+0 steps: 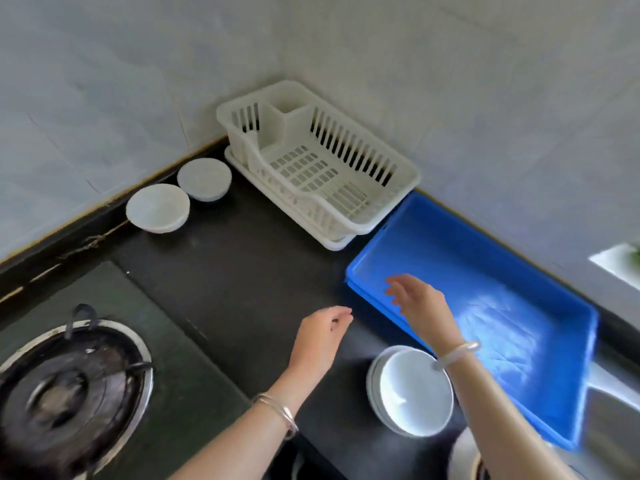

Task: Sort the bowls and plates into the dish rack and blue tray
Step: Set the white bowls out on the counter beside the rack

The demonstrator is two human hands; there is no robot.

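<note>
A white dish rack (pixel 398 188) stands in the counter's back corner with nothing in it. To its right lies a blue tray (pixel 540 268), also holding nothing. Two white bowls sit upside down by the left wall, one (pixel 157 207) nearer and one (pixel 204 178) further back. A stack of white plates (pixel 412 393) rests on the black counter in front of the tray. My right hand (pixel 420 303) hovers over the tray's near-left corner, fingers spread. My left hand (pixel 320 336) floats over the counter with loosely curled fingers, holding nothing.
A gas burner (pixel 69 386) with a dark pot support fills the left front of the black counter (pixel 242 271). Tiled walls close in the back and left. A metal sink edge (pixel 613 393) shows at the right, beside the tray.
</note>
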